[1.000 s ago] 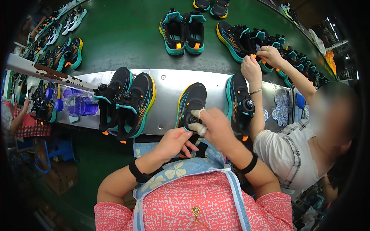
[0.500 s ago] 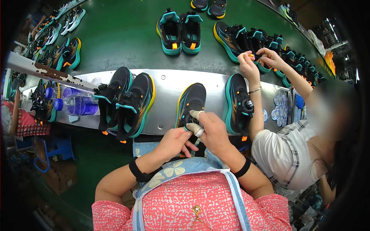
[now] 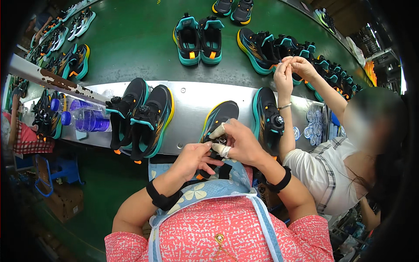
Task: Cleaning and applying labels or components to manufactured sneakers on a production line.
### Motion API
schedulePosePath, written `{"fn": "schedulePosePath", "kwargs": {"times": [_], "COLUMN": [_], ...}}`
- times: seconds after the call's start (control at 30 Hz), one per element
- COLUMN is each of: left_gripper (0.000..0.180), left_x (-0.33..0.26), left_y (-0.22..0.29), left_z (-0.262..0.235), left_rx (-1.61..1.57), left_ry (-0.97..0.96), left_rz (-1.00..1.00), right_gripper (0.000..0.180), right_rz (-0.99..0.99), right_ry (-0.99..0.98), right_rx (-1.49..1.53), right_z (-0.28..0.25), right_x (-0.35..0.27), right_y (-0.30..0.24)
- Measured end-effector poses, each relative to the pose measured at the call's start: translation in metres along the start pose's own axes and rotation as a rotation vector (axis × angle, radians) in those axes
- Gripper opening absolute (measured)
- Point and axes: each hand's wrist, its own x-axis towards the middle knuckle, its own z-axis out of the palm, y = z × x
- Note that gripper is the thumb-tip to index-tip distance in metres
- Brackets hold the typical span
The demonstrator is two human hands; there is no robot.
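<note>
A black sneaker (image 3: 222, 114) with a yellow and teal sole points away from me at the front edge of the metal ledge, its heel end over my lap. My right hand (image 3: 242, 142) wears pale finger cots on thumb and forefinger, which close round the small round dial (image 3: 221, 139) on the sneaker's tongue. Beside it, my left hand (image 3: 192, 160) has thumb and forefinger pinched together against the shoe; what lies between them is too small to make out. Its other fingers curl loosely below, near an orange heel tab (image 3: 200, 177).
A finished-looking pair of sneakers (image 3: 150, 118) stands left on the ledge (image 3: 185, 113), near purple-tinted bottles (image 3: 89, 118). Another sneaker (image 3: 267, 115) sits right, by a co-worker's hands (image 3: 290, 72). More sneakers (image 3: 188, 41) stand on the green conveyor (image 3: 131, 39); a metal bar (image 3: 56, 81) crosses at left.
The sneaker has come slightly toward me and tilted, both hands going with it. My right fingers have closed in round the dial. The co-worker's hands have shifted a little.
</note>
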Motion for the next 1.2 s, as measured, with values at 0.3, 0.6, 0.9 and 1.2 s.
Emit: {"fn": "schedulePosePath", "kwargs": {"times": [0.3,0.6,0.9,1.2], "left_gripper": [0.042,0.043,0.054,0.068], "left_x": [-0.007,-0.004,-0.044,0.007], "left_y": [-0.003,-0.004,-0.005,-0.002], "left_z": [-0.004,0.0,0.022,0.049], "left_rx": [-0.028,0.058,1.467,1.803], "left_ry": [-0.103,-0.113,0.088,-0.134], "left_rz": [0.014,0.066,0.908,0.912], "right_gripper": [0.029,0.018,0.03,0.027], "right_rz": [-0.049,-0.075,0.173,-0.053], "right_ry": [0.216,0.269,0.39,0.233], "right_rx": [-0.372,-0.506,-0.491,-0.171], "right_z": [0.004,0.008,-0.047,-0.006], "right_x": [-0.019,-0.015,-0.099,-0.098], "right_y": [-0.006,0.001,-0.015,0.008]}}
